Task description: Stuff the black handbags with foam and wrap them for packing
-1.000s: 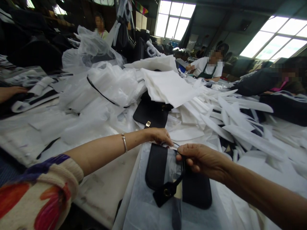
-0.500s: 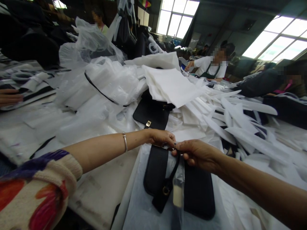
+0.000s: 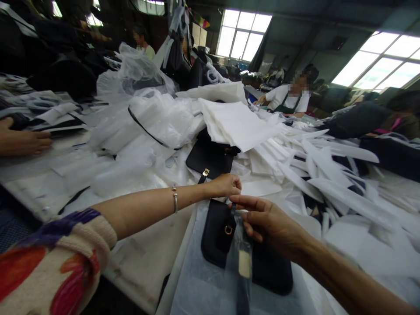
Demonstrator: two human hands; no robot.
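A black handbag [image 3: 269, 267] lies on a sheet of pale wrapping in front of me. A black strap [image 3: 233, 209] with a gold D-ring [image 3: 228, 229] lies over its upper left part. Beyond the bag's top edge, my left hand [image 3: 226, 185] has its fingers curled closed; what they hold is hidden. My right hand [image 3: 260, 214] is beside the strap, its fingers apart and the foremost fingertip at the strap's upper end. Beneath that hand, a clear plastic sleeve [image 3: 243, 245] with a cream patch runs down over the bag.
Another black bag [image 3: 210, 159] with a gold clasp lies beyond, partly under white foam sheets [image 3: 236, 122]. Crumpled plastic [image 3: 157, 118] fills the left; white foam pieces [image 3: 337, 188] spread right. A co-worker's hand [image 3: 24, 138] is at far left, a person [image 3: 285, 100] behind.
The strap's D-ring end has moved up toward my hands. My right hand's fingers have spread from a pinch on the strap. The co-worker's hand at far left reaches farther in.
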